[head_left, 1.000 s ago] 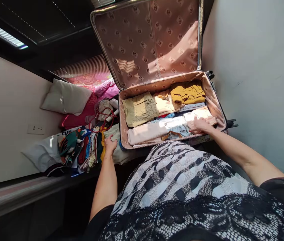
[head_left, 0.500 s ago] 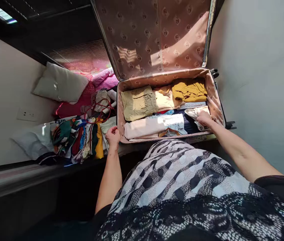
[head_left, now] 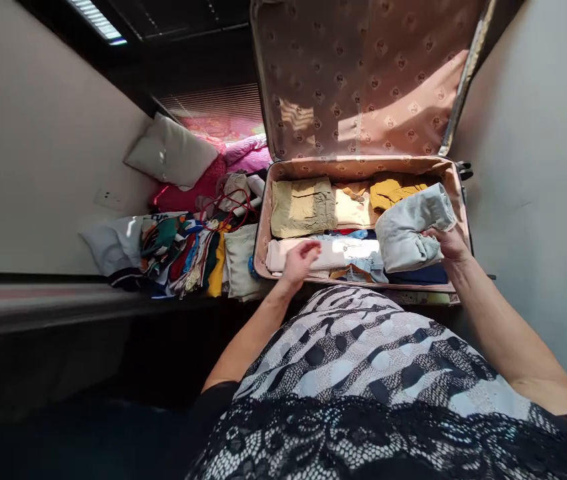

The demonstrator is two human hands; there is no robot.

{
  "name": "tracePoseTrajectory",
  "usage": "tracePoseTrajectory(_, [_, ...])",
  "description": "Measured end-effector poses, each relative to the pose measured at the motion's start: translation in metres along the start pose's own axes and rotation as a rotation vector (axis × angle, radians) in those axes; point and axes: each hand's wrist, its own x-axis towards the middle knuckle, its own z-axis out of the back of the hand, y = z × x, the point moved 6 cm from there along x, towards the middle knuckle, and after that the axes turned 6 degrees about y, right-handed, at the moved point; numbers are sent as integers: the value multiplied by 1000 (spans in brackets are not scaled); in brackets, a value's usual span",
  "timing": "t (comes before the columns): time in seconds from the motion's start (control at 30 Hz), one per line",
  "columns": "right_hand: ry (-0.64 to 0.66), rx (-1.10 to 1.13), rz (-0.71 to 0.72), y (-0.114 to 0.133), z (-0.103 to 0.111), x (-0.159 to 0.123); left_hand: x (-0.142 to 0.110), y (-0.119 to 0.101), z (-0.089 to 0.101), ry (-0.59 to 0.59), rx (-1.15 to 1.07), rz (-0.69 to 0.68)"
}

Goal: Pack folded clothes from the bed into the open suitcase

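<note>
Since the earlier frame, the left hand (head_left: 297, 265) has been moved from beside the suitcase (head_left: 262, 257) to above its front left part, and a pale folded garment (head_left: 406, 230) has been raised by the right hand (head_left: 451, 245). The view has also been shifted.

The garment is held over the right part of the suitcase, with the right hand clamped on its right side; navy cloth (head_left: 421, 274) is seen below it, and the mustard clothing (head_left: 393, 190) behind is partly hidden. Nothing is seen to be gripped by the left hand, whose fingers are bent and slightly apart over a pale pink folded garment (head_left: 331, 255); whether that is touched cannot be told.

A khaki garment (head_left: 301, 208) is laid at the back left, and peach clothing (head_left: 354, 207) is set between it and the mustard clothing. Light blue denim (head_left: 374, 260) is placed at the front middle. The lid (head_left: 363, 80) is stood open. To the left of the suitcase, a row of mixed clothes (head_left: 181, 253), a red cord (head_left: 228, 200) and a pillow (head_left: 171, 150) are seen.
</note>
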Motion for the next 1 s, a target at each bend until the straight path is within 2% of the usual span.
tracePoseTrajectory(0.07, [23,-46,56,20,-42,-10,-9,-7,-48,206,-171,27])
tracePoseTrajectory(0.13, [124,-231,216,40,-95,-27,-13,-19,-78,350,-319,-10])
tracePoseTrajectory(0.2, [319,-509,438,51,-157,-53,-14,-28,-87,419,-428,-49])
tracePoseTrajectory(0.27, [517,-776,619,47,-215,-83,-16,-28,-77,374,-538,-36])
tracePoseTrajectory(0.3, [597,-884,686,42,-239,-96,-18,-26,-67,310,-605,-20])
tracePoseTrajectory(0.37, [737,-1030,802,32,-278,-114,-24,-16,-40,134,-748,4])
tracePoseTrajectory(0.47, [963,-1077,962,25,-317,-129,-39,5,9,-97,-889,-1])
tracePoseTrajectory(0.57, [1166,-989,1035,29,-339,-138,-56,26,64,-196,-921,6])
tracePoseTrajectory(0.63, [1251,-895,1011,33,-347,-141,-68,35,108,-236,-914,-9])
tracePoseTrajectory(0.73, [1258,-799,870,35,-350,-134,-83,46,186,-326,-882,-47])
tracePoseTrajectory(0.83, [1199,-748,621,27,-341,-114,-84,57,258,-438,-786,15])
tracePoseTrajectory(0.9, [1160,-721,420,17,-329,-101,-78,62,290,-485,-584,127])
tracePoseTrajectory(1.0, [1082,-709,154,-2,-304,-85,-66,61,314,-513,-103,248])
